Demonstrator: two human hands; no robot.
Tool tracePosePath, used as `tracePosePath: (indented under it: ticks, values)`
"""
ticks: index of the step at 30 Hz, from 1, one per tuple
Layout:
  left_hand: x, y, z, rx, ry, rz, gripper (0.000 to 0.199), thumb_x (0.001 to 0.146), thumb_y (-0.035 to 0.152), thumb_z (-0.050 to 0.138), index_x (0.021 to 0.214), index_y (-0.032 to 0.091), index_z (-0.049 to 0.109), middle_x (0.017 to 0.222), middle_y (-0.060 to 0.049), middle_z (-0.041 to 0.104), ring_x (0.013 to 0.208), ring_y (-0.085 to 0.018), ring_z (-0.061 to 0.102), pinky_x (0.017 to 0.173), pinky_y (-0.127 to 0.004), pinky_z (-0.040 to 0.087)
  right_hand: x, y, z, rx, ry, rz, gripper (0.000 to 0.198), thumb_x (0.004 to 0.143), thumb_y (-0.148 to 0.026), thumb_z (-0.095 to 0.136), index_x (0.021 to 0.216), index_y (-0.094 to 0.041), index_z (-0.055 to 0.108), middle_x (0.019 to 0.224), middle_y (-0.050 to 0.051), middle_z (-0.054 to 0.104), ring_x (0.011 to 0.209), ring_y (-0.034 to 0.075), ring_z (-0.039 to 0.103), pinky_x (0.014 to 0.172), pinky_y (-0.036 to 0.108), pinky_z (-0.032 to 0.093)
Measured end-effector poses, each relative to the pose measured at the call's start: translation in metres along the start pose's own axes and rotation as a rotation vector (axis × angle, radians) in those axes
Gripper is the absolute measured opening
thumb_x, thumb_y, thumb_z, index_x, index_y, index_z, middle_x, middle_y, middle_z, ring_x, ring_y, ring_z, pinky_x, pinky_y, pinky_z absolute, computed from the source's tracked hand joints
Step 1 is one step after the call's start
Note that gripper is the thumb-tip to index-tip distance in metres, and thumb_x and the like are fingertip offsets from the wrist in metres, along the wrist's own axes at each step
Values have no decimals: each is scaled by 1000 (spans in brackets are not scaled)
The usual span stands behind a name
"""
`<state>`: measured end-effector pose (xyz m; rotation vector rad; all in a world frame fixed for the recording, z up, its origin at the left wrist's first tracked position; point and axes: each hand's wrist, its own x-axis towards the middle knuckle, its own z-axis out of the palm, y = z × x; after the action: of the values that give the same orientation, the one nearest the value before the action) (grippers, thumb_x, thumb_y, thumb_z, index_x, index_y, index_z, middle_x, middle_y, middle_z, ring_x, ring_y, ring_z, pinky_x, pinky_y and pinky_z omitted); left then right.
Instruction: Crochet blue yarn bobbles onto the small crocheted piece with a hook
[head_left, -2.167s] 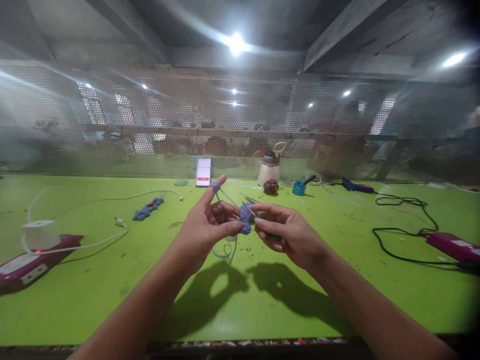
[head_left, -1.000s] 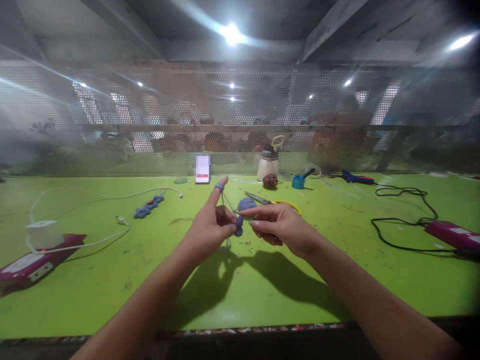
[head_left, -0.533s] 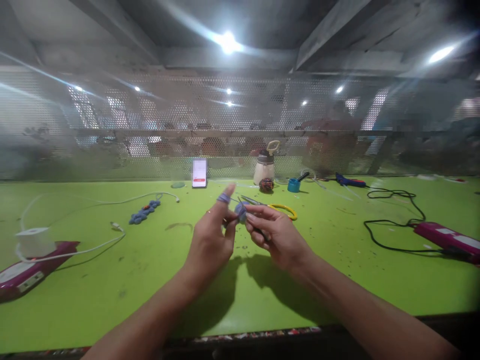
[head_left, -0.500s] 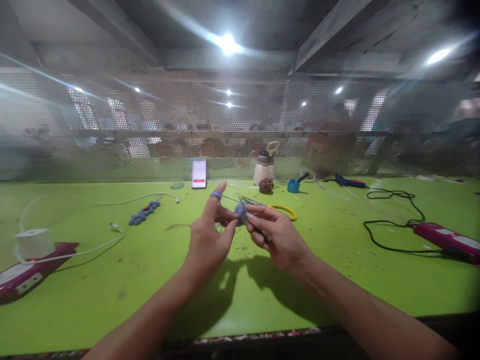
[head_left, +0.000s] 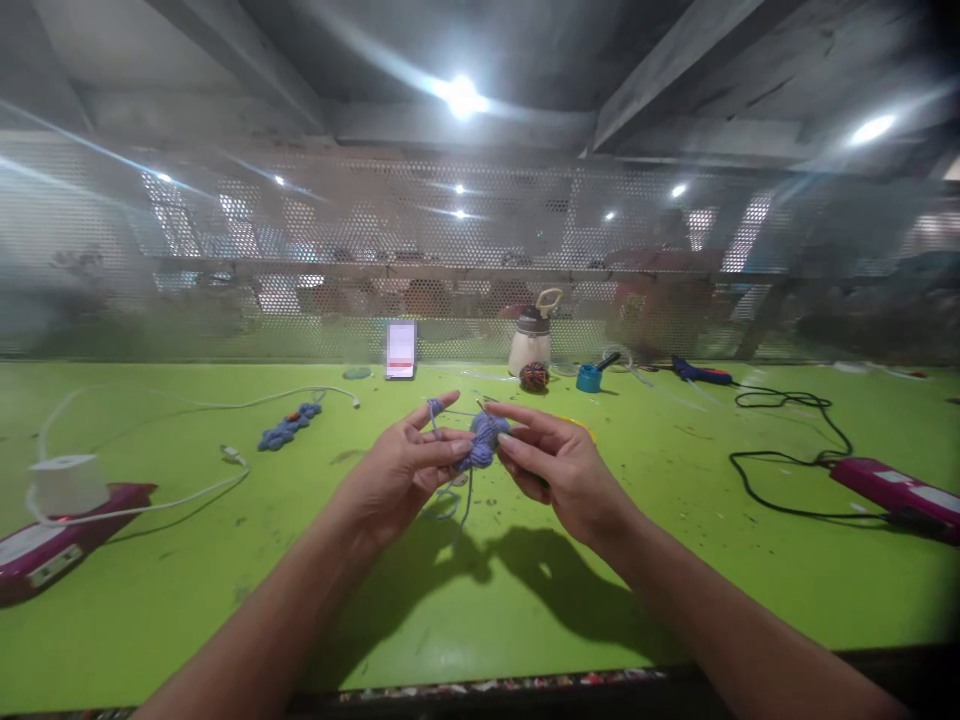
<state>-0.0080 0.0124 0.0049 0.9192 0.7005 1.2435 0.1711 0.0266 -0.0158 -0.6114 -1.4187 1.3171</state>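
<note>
Versus half a second earlier, the left hand (head_left: 397, 455) angles its index finger (head_left: 449, 399) lower, the blue yarn piece (head_left: 479, 456) is more exposed, and the right hand (head_left: 566, 465) covers most of the yellow-handled scissors (head_left: 586, 428).

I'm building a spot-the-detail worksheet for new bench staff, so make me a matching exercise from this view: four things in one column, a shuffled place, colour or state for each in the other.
Things
1. Left hand
2. Phone
3. Small round container
4. Bottle

Descriptions
A. Blue, with a dark stick slanting up from it
B. Just behind a dark, multicoloured ball
C. Has purple-blue yarn looped round one finger
D. Propped up, its screen lit

Right pairs: 1-C, 2-D, 3-A, 4-B
</note>
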Motion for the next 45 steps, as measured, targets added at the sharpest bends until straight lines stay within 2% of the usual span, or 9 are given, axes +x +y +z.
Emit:
tracePosePath:
  ticks: [8, 14, 19, 26, 34, 38, 41, 43, 45]
  values:
    - [-1, 3, -3, 116, -36, 49, 87, 65, 3, 78, 142, 11, 38, 75, -5, 69, 69, -18, 65, 68, -31, 46, 2, -8, -10, -148, -84, 1, 34, 79, -25, 70, 112, -18, 74, 45, -8, 38, 41, 5, 26, 40, 22, 17]
    - [-3, 7, -3, 181, -31, 66, 76, 67, 9, 78, 137, 9, 48, 70, -1, 64, 71, -17, 62, 72, -33, 42, 3, -18, -18, -238, -232, 3, 30, 81, -22, 66, 111, -20, 75, 48, -7, 38, 42, 6, 28, 42, 23, 18]
    - [-2, 9, -5, 230, -57, 101, 72, 67, 11, 78, 135, 10, 51, 73, -2, 65, 71, -16, 61, 76, -34, 41, 2, -27, -23, -439, -305, -25, 29, 84, -22, 63, 110, -21, 76, 50, -6, 36, 46, 7, 25, 44, 24, 18]
    - [-1, 7, -6, 322, -74, 144, 72, 68, 15, 80, 133, 9, 51, 73, -3, 67, 68, -17, 63, 75, -34, 43, 3, -30, -33, -804, -368, -176, 31, 89, -24, 56, 114, -24, 75, 59, -1, 53, 51, 10, 31, 48, 24, 27]
    - [-1, 3, -2, 478, -43, 246, 73, 71, 18, 77, 136, 9, 46, 72, -2, 66, 69, -18, 64, 72, -34, 49, 3, -28, -29, -905, -353, -289, 41, 86, -11, 52, 118, -27, 73, 88, 4, 76, 63, 15, 57, 59, 27, 41]
    - [-1, -1, 2, 671, 7, 348, 68, 73, 17, 72, 136, 10, 48, 73, -2, 66, 66, -18, 63, 69, -33, 50, 3, -26, -27, -954, -317, -328, 44, 83, -6, 53, 116, -28, 74, 86, 5, 76, 64, 16, 57, 59, 28, 41]
    - [-4, -6, 6, 839, 76, 516, 58, 75, 13, 68, 132, 14, 55, 72, -2, 66, 67, -17, 61, 71, -32, 48, 3, -21, -22, -944, -229, -330, 42, 80, -5, 56, 110, -26, 76, 78, 6, 74, 59, 15, 53, 57, 28, 38]
    - [-6, -11, 6, 957, 108, 676, 52, 78, 12, 65, 130, 17, 58, 72, -2, 66, 70, -18, 59, 75, -33, 45, 3, -14, -15, -813, -145, -255, 38, 78, -8, 59, 106, -24, 78, 73, 5, 71, 56, 13, 49, 55, 27, 36]
    - [-6, -17, 6, 1074, 138, 836, 49, 80, 12, 63, 129, 19, 59, 75, -3, 66, 75, -20, 58, 79, -34, 43, 2, -6, -6, -546, -48, -48, 31, 78, -16, 62, 104, -21, 78, 56, 0, 59, 44, 8, 36, 45, 24, 28]
